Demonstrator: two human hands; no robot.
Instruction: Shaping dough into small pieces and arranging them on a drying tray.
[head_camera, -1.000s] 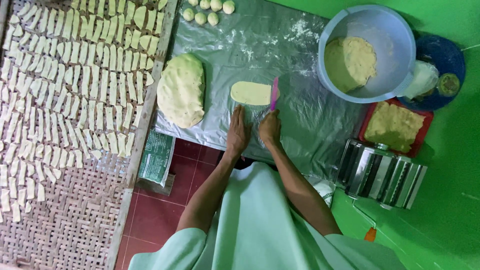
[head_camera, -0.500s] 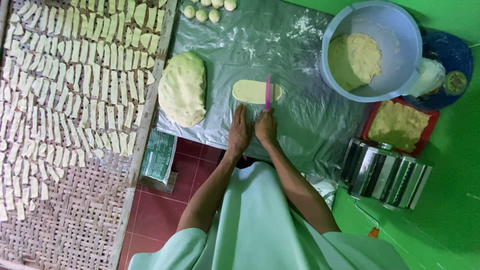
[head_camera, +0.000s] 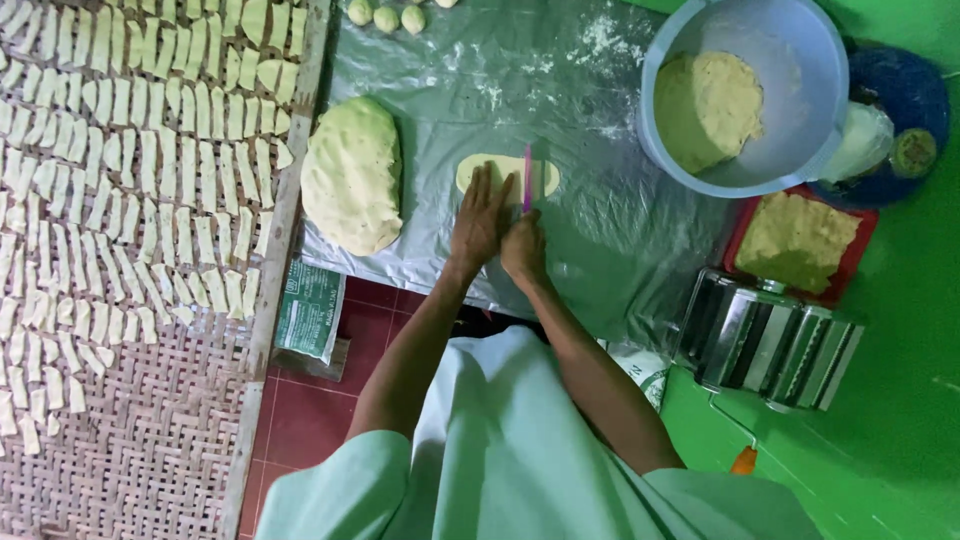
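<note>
Left hand (head_camera: 483, 212): flat and open, fingers spread, pressing on the near end of the small dough strip (head_camera: 507, 173); holding nothing.
Right hand (head_camera: 523, 247): closed around the pink cutter (head_camera: 527, 178), blade standing across the strip.
Small dough strip: lying flat on the floury plastic sheet (head_camera: 590, 230), in the middle, between the big dough slab (head_camera: 352, 175) and the blue bucket (head_camera: 745, 95).
Big dough slab: on the left part of the sheet, apart from the strip.
Blue bucket: more dough inside, on the right.
Red tray (head_camera: 797, 240): full of dough, just below the bucket.
Metal roller machine (head_camera: 768, 340): near the tray, on the green floor.
Woven mat (head_camera: 120, 200): on the left, covered with rows of cut dough pieces.
Dough balls (head_camera: 385, 16): at the top edge of the sheet.
Blade depth: hard to see, maybe already in the dough.
Could go wrong: left fingers very near the blade, so a slip could nick them.
Could go wrong: soft dough could stick to the cutter and pull out of shape.
Could go wrong: thin sheet could slide or bunch up under a hard push, so pieces come out uneven.
</note>
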